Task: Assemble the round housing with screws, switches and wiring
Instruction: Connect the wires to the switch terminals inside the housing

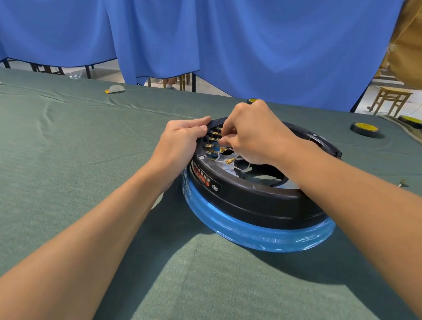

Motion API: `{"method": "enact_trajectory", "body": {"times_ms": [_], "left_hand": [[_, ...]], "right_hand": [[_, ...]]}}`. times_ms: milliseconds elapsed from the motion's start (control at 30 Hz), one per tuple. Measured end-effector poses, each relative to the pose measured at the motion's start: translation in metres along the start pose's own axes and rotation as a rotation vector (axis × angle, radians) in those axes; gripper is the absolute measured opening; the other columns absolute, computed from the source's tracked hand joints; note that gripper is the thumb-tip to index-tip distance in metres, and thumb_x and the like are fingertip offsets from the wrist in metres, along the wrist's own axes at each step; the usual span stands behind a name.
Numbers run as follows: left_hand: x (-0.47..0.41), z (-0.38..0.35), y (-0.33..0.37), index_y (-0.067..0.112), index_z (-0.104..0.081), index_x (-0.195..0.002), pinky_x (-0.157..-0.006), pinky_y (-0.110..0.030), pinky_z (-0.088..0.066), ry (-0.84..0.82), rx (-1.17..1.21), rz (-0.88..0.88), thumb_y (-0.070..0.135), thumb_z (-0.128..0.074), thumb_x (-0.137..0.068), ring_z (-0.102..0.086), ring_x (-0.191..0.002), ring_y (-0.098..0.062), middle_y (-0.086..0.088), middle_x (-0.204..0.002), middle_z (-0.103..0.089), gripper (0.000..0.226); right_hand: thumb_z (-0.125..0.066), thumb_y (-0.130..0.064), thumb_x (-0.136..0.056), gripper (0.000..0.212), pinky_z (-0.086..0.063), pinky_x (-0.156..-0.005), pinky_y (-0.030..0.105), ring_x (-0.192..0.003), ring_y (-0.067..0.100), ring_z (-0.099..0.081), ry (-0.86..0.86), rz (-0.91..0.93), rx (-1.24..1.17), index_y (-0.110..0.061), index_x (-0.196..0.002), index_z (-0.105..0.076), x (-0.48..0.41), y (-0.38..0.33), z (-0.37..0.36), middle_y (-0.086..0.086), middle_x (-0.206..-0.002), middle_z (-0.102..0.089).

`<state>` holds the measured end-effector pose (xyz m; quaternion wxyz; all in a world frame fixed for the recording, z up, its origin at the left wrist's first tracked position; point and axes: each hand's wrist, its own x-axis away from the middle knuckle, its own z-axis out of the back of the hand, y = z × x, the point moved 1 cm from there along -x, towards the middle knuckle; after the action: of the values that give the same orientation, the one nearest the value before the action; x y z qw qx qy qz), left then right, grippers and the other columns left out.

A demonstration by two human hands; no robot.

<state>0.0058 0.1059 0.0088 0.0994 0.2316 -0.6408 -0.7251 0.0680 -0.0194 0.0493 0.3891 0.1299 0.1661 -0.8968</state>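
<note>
A round black housing [252,201] with a blue film-wrapped lower rim [254,234] lies on the green cloth, right of centre. Inside its left wall sit several brass switch terminals [213,141], with white wires [242,166] and loose brass connectors [230,160] below them. My left hand [181,139] grips the housing's outer left edge, fingertips on the rim. My right hand [253,133] reaches in from above with curled fingers and pinches a wire connector at the terminals; the pinched part is mostly hidden by the fingers.
The table carries a green cloth [76,173]. A black-and-yellow tape roll [364,128] lies at the back right, another [411,121] farther right. A small white object [116,89] lies at the back. A small metal part [402,182] rests right of the housing. Blue curtains hang behind.
</note>
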Motion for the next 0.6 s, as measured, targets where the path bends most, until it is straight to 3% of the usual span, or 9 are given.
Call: {"method": "enact_trajectory", "body": {"times_ms": [167,267,467,600], "left_hand": [[-0.0006,-0.0001,-0.0015,0.009,-0.062,-0.128,-0.102,-0.041,-0.048,0.004,-0.027,0.006,0.005,-0.048,-0.097,-0.065,-0.109,-0.026,-0.008,-0.113,-0.069,0.034],[-0.0007,0.0,-0.0022,0.011,-0.063,-0.127,-0.102,-0.047,-0.048,0.017,-0.036,0.014,0.006,-0.049,-0.097,-0.063,-0.11,-0.036,-0.012,-0.11,-0.071,0.034],[-0.002,-0.0008,-0.0034,0.014,-0.064,-0.126,-0.101,-0.045,-0.049,0.022,-0.046,0.016,0.008,-0.049,-0.097,-0.065,-0.108,-0.029,-0.004,-0.108,-0.071,0.033],[-0.0034,-0.0006,-0.0038,0.014,-0.065,-0.125,-0.102,-0.044,-0.049,0.034,-0.04,0.017,0.007,-0.05,-0.096,-0.065,-0.109,-0.029,-0.005,-0.11,-0.071,0.033]], "right_hand": [[-0.072,-0.024,-0.087,0.013,-0.049,-0.071,0.03,-0.081,0.023,-0.061,0.016,0.001,-0.043,-0.013,-0.092,-0.076,0.0024,0.0005,0.0009,0.006,-0.082,-0.061],[-0.07,-0.021,-0.088,0.01,-0.048,-0.071,0.029,-0.083,0.021,-0.06,0.03,-0.027,-0.071,-0.013,-0.091,-0.075,0.0038,-0.0015,0.0,0.004,-0.081,-0.06],[-0.062,-0.008,-0.086,0.015,-0.054,-0.073,0.03,-0.092,0.021,-0.059,0.037,-0.19,-0.161,-0.009,-0.091,-0.076,0.0056,-0.0057,0.0045,0.007,-0.089,-0.066],[-0.062,-0.01,-0.085,0.014,-0.057,-0.078,0.04,-0.092,0.024,-0.06,0.025,-0.29,-0.21,-0.005,-0.093,-0.073,0.0033,-0.0091,0.0062,0.014,-0.093,-0.066]]}}
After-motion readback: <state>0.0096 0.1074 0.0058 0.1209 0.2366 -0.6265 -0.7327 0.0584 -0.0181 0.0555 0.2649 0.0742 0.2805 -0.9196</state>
